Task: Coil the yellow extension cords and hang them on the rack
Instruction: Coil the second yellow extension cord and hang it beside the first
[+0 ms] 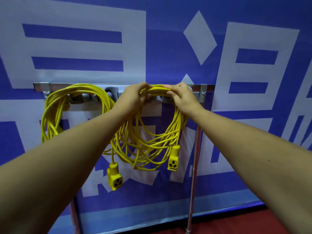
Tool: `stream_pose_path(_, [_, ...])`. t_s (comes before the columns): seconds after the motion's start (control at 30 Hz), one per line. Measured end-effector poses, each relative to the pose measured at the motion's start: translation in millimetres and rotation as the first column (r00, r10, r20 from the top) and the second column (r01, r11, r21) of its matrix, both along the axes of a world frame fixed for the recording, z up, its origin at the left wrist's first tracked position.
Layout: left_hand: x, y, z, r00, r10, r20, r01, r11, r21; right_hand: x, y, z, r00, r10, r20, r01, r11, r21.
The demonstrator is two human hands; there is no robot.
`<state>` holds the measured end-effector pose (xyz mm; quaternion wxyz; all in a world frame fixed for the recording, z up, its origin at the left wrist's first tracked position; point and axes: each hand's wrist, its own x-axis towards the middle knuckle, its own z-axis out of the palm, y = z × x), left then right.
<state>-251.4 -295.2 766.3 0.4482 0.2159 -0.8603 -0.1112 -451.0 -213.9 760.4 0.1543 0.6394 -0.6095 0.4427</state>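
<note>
The rack runs across in front of me, against the banner behind it. One coil hangs from the hooks at the rack's left end. My left hand and right hand grip the top of a second coil side by side, just below the bar, right of the first. Its loops hang beneath my hands. Two sockets dangle from it: one lower and to the left, one to the right. A post stands just right of that coil, down to the floor.
</note>
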Motion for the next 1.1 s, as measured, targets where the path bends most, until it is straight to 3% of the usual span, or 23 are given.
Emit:
stream_pose_path(0.13, [-6,2,3,0.998,0.028,-0.048,-0.026,0.998,0.052,-5,2,-1,1.0,-0.002,0.005,0.002,1.0,0.002])
stream_pose_path(0.23, [-8,2,8,0.993,0.117,0.003,-0.117,0.993,-0.01,-3,5,-2,1.0,-0.007,0.028,0.007,1.0,-0.006])
stream_pose_path(0.37, [-8,0,4,0.99,0.137,0.029,-0.135,0.988,-0.077,1,11,-8,0.987,-0.044,-0.152,0.051,0.998,0.044])
stream_pose_path(0.5, [-8,-4,3,0.996,0.091,0.009,-0.09,0.995,-0.031,-3,10,-21,0.948,-0.1,-0.302,0.115,0.993,0.034])
stream_pose_path(0.63, [-5,-1,8,0.997,0.04,0.062,-0.041,0.999,0.025,-3,7,-18,0.924,-0.179,-0.337,0.192,0.981,0.006])
stream_pose_path(0.73, [0,1,10,0.996,-0.002,0.093,-0.006,0.997,0.083,-1,10,-14,0.973,-0.116,-0.202,0.122,0.992,0.015])
stream_pose_path(0.87, [2,1,15,0.991,-0.018,0.13,-0.005,0.984,0.176,-4,13,-4,0.982,0.018,0.187,-0.047,0.988,0.149])
stream_pose_path(0.97, [2,2,22,0.992,-0.051,0.118,0.016,0.96,0.278,-6,15,10,0.919,0.061,0.39,-0.172,0.951,0.255])
stream_pose_path(1.1, [-3,-2,29,0.994,-0.035,0.103,-0.012,0.905,0.424,2,16,26,0.726,0.101,0.68,-0.32,0.925,0.205])
